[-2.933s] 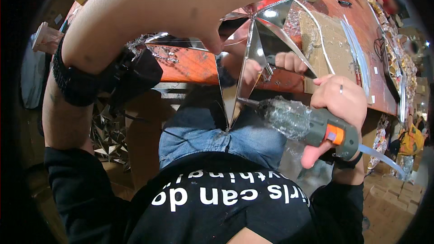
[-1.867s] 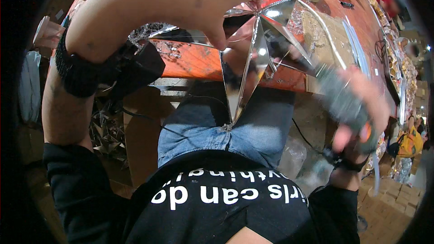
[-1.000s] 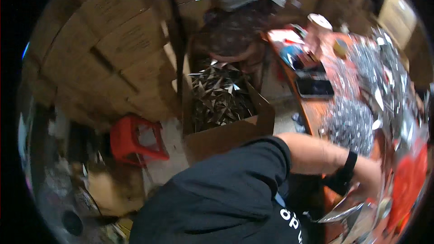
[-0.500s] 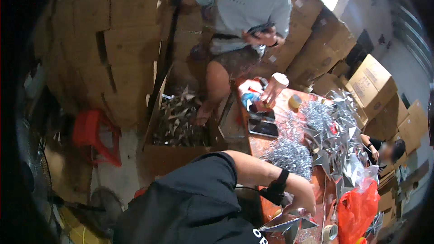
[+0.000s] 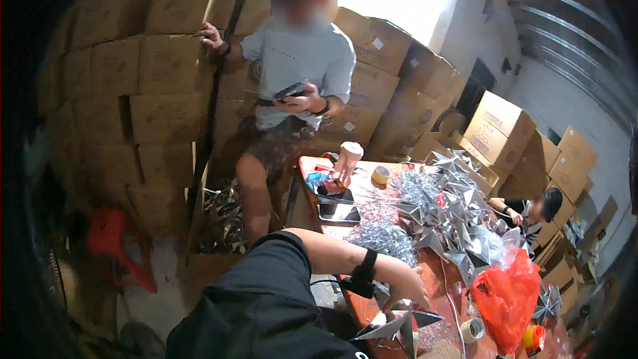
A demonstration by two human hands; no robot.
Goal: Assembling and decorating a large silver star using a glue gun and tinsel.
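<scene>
My left arm, in a black sleeve with a black band at the wrist, reaches across the red table (image 5: pixel 435 286). My left hand (image 5: pixel 404 286) is bent down with its fingers closed on a silver foil star (image 5: pixel 402 330) near the table's front edge. The fingertips are partly hidden behind the star's points. My right hand is outside the picture. Just beyond my left hand lies a heap of silver tinsel (image 5: pixel 382 239). More silver stars (image 5: pixel 458 206) are piled farther back on the table.
A red plastic bag (image 5: pixel 508 299) and tape rolls (image 5: pixel 472 330) stand right of my hand. A phone (image 5: pixel 339 213) and a pink cup (image 5: pixel 348 163) are at the far left. One person (image 5: pixel 299 60) stands opposite, holding a phone; another (image 5: pixel 525 216) is at right. Stacked cartons (image 5: pixel 166 66) line the back.
The view has tilted up and turned, so the scene sits lower and further left, and the standing person's head shows. My left hand stays at the star.
</scene>
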